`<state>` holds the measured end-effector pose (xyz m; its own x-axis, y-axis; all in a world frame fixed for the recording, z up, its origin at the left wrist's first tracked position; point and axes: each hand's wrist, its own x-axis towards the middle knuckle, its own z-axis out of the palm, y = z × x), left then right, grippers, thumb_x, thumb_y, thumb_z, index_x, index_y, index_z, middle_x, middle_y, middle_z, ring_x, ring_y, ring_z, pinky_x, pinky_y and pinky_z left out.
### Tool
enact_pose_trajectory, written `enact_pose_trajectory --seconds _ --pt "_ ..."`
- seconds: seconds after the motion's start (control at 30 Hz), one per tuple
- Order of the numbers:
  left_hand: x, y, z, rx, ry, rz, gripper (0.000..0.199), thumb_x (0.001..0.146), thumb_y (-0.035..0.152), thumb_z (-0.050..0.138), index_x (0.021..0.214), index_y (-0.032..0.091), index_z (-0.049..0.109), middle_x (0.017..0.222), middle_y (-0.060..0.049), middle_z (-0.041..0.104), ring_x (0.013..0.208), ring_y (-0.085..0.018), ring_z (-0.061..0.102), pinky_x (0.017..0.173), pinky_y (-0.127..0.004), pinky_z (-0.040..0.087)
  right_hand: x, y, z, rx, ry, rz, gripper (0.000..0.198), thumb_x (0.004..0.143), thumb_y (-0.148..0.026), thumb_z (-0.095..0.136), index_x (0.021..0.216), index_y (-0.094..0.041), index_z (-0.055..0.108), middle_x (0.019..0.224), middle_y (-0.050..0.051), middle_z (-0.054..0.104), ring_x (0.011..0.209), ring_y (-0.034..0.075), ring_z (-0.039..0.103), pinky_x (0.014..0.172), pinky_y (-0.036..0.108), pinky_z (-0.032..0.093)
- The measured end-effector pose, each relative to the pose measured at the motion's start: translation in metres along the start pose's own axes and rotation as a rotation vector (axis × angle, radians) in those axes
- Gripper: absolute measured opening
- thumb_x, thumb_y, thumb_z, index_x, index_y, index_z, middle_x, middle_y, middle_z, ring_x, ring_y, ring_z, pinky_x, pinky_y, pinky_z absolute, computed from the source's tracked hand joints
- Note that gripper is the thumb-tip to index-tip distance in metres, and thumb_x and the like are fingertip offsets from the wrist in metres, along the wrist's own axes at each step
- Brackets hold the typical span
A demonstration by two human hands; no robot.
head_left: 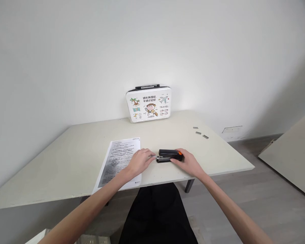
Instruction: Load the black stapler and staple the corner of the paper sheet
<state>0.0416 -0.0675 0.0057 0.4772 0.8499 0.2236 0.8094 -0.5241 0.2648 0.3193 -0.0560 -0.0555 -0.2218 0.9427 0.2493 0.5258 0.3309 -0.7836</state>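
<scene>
A black stapler [169, 154] with an orange patch at its rear lies sideways near the table's front edge. My right hand [186, 160] is closed around its rear end, thumb low and fingers over the top. At the other end, my left hand [141, 161] pinches a small silvery metal piece [152, 156] at the stapler's mouth. The fingers partly hide this piece, and whether it is joined to the stapler I cannot tell. Printed paper [119, 156] lies under and beside my left hand. Several short staple strips [198, 133] rest farther back on the right.
A white case [149, 105] with cartoon prints and a black handle stands against the wall at the table's back. The pale table [66, 159] ends close to my lap. A whitish panel [291, 152] stands on the floor at right.
</scene>
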Motion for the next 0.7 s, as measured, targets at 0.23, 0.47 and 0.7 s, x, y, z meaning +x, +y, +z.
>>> enact_pose_trajectory --seconds 0.23,0.47,0.7 --pt "0.005 0.005 0.002 0.018 -0.028 0.008 0.021 0.105 0.032 0.056 0.11 0.023 0.074 0.109 -0.004 0.077 0.101 -0.025 0.071 0.086 -0.036 0.052 0.0 0.0 0.0 -0.003 0.011 -0.017 0.038 0.09 -0.052 0.068 0.117 -0.026 0.064 0.118 0.008 0.073 0.109 0.029 0.068 0.094 0.043 0.054" --pt "0.001 0.003 0.005 -0.007 -0.039 -0.008 0.02 0.102 0.031 0.06 0.115 0.023 0.074 0.113 -0.005 0.077 0.105 -0.026 0.071 0.089 -0.037 0.052 0.0 -0.002 -0.001 0.009 -0.003 -0.008 0.037 0.09 -0.051 0.067 0.118 -0.026 0.063 0.119 0.008 0.073 0.11 0.029 0.067 0.095 0.043 0.054" --pt "-0.012 -0.027 -0.006 -0.189 -0.076 0.057 0.028 0.104 0.044 0.059 0.12 0.027 0.073 0.108 -0.004 0.077 0.102 -0.024 0.071 0.09 -0.035 0.052 0.001 -0.001 -0.003 0.067 -0.014 -0.014 0.038 0.091 -0.051 0.067 0.121 -0.028 0.062 0.123 0.006 0.072 0.113 0.027 0.066 0.098 0.042 0.052"
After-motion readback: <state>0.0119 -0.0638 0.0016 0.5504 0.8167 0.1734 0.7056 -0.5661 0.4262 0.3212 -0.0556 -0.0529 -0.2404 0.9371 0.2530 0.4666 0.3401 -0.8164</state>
